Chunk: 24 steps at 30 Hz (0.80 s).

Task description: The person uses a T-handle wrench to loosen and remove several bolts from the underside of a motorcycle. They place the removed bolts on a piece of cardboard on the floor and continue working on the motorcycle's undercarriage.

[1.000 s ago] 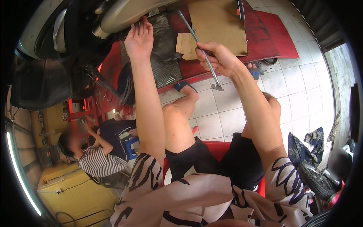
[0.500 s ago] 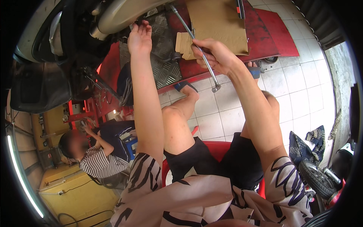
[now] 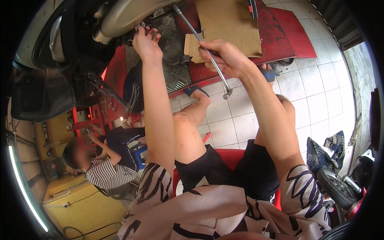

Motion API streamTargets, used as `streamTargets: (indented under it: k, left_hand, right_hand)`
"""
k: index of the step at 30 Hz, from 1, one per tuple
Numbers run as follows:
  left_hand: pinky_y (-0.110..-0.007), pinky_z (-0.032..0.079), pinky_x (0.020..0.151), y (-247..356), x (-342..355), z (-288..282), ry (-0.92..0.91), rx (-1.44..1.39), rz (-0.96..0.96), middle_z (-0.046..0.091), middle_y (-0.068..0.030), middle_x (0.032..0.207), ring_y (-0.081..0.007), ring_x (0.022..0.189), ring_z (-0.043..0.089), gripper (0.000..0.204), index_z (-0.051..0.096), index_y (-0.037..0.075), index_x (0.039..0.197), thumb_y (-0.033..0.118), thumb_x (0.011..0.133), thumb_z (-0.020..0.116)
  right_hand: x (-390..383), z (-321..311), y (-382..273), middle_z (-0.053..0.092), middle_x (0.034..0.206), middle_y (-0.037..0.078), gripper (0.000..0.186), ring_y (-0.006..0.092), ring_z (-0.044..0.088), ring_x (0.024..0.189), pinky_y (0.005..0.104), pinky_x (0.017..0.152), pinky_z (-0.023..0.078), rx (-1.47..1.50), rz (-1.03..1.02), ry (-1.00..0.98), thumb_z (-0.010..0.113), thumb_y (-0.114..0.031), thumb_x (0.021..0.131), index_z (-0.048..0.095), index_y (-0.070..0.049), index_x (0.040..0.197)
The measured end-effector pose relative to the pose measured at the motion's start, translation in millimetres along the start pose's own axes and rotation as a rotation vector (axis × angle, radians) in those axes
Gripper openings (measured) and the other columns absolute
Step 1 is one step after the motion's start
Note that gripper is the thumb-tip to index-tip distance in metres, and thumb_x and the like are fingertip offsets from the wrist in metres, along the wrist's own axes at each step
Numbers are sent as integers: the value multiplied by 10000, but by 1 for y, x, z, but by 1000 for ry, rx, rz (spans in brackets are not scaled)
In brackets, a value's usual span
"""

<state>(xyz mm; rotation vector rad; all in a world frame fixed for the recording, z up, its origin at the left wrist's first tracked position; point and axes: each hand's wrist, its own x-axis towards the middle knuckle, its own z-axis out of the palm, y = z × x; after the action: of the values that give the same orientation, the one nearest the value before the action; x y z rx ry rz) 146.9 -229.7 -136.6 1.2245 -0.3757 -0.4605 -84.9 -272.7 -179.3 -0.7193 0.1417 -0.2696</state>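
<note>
Both hands (image 3: 146, 42) (image 3: 226, 60) raised (right fist closed).

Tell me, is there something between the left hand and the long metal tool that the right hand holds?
Nothing visible stands between them. The left hand reaches up to the underside of the scooter; the right hand grips the long metal tool mid-shaft. Behind the gap lies only the grey tread plate.

White tiled floor (image 3: 320, 96) lies beside the red lift ramp (image 3: 288, 36) — yellow cabinet (image 3: 76, 200) well left, crumpled rags (image 3: 326, 146) right.

Cardboard sheet (image 3: 230, 24) on red lift platform (image 3: 276, 36)
</note>
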Motion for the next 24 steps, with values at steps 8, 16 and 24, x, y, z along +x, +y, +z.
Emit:
streamTargets:
  k: [8,16,24]
  left_hand:
    - [-233,420,500,-68,-46,-17,-301,535,9,592,-24,807,-127,624,566,159,551,36,1028,167,939,557]
    - [-298,491,701,-76,-111,-24,-558,918,391,647,-106,865,-180,845,641,201,601,27,911,215,850,639]
    - [-214,356,593,-16,-229,-36,-424,55,26,526,-71,842,-87,628,419,554,536,7,990,550,942,433]
  right_hand:
    - [5,8,-3,236,475,-77,426,37,187,414,209,406,187,40,19,22,401,-276,1014,431,-110,623]
    - [23,5,22,230,481,-68,409,54,191,425,204,416,195,269,-22,-150,374,-285,1032,444,-85,683]
    - [39,23,25,280,486,-68,391,47,211,445,218,421,190,97,-65,-178,414,-298,1023,498,-51,731]
